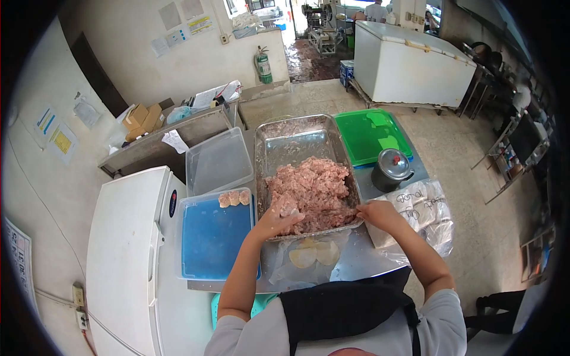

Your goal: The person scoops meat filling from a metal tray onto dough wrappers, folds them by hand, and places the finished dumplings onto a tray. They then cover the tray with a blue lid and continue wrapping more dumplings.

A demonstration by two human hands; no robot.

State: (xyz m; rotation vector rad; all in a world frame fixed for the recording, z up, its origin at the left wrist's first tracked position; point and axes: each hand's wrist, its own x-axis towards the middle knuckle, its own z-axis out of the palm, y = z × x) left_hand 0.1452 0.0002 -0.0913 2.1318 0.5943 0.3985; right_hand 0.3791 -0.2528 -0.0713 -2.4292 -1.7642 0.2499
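My left hand (278, 219) is closed around a pale dumpling wrapper (289, 208) at the near left side of the meat, palm turned up. At the tray's near right rim, my right hand (380, 214) has its fingers pinched together over the edge of the meat; what they hold is too small to make out. A large mound of ground meat (314, 184) fills the near part of the metal tray (297, 141). Round yellowish wrappers (303, 256) lie on a plastic sheet in front of it. Several filled dumplings (234, 198) sit at the back of the blue-bottomed tray (217, 243).
A clear lid (219, 161) lies behind the blue-bottomed tray. On the right are a green tray (371, 139), a lidded metal pot (392, 170) and plastic-wrapped packs (415, 216). A white freezer (127, 237) stands left of the metal table (350, 252).
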